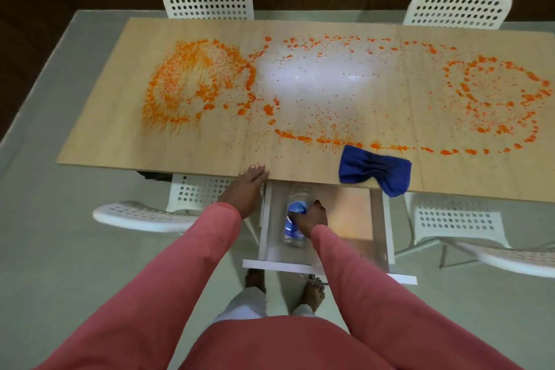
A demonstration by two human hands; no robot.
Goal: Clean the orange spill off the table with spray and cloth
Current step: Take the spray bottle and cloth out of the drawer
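Head view: bottle (295,221) half under right hand (312,218)

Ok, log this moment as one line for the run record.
phase: fetching bottle | right hand: grips bottle in open drawer | left hand: fingers rest on table edge | cloth: near edge, untouched | orange spill: uncleaned

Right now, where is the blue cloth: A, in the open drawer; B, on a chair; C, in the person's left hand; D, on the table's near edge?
D: the blue cloth lies on the table at its near edge, one corner overhanging, neither hand touching it.
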